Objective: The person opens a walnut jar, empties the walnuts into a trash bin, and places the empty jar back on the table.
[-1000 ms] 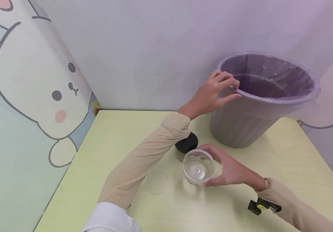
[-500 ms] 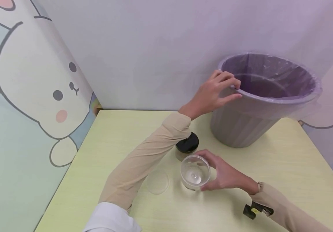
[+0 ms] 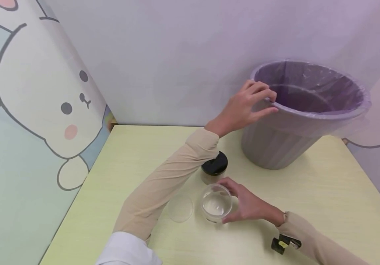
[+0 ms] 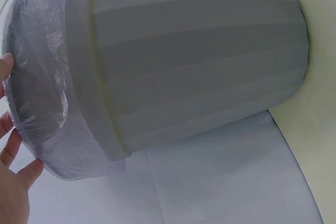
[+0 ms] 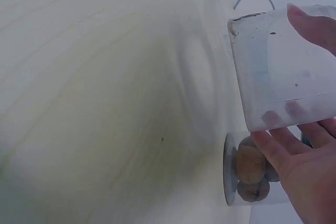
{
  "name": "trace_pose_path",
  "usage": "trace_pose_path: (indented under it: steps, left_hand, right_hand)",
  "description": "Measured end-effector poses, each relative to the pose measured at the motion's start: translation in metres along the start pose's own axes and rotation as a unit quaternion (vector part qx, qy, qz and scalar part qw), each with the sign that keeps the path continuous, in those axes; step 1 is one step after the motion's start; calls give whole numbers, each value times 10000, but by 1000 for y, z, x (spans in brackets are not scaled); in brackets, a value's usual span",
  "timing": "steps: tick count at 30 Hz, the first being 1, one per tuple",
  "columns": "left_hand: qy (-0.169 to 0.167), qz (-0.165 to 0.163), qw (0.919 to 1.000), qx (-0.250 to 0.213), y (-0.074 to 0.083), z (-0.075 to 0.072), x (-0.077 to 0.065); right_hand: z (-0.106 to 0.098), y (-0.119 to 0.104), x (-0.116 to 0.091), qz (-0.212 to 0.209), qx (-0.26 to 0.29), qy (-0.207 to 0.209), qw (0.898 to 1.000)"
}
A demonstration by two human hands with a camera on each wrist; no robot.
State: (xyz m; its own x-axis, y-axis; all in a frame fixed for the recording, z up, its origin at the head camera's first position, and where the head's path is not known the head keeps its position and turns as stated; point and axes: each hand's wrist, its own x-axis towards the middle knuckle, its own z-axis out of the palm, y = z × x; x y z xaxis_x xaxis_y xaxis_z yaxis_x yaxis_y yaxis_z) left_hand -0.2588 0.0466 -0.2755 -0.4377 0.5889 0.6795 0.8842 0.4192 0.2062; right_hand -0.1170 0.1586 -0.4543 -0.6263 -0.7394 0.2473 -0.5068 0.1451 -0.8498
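1. Counter (image 3: 137, 147): pale yellow, faint wood grain.
2. Grey ribbed bin (image 3: 276, 147): standing on its base, far right.
3. Black-lidded jar (image 3: 215, 168): upright, left of bin and nearer; partly hidden.
4. Clear round disc (image 3: 180, 208): flat, left of jar and nearer, well apart from bin.

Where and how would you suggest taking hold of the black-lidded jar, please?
I'd probably grip the jar by its round, clear wall, below the black lid, coming from the right. It stands upright; in the head view the left sleeve covers part of its lid and the right hand holds a clear cup in front.
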Motion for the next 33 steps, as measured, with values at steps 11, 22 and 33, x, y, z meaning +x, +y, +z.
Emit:
trace_pose_path:
  steps: [11, 22, 33]
  left_hand:
    - [-205, -231, 9995, -24, 5, 4, 1]
    - [1, -191, 9998, -50, 3, 1, -1]
    - [-193, -435, 9988, -94, 6, 1, -1]
  right_hand:
    - [14, -21, 0, 368, -71, -23, 9993]
    - [22, 5, -4, 316, -325, -99, 9989]
    - [21, 14, -11, 382, -341, -241, 9984]
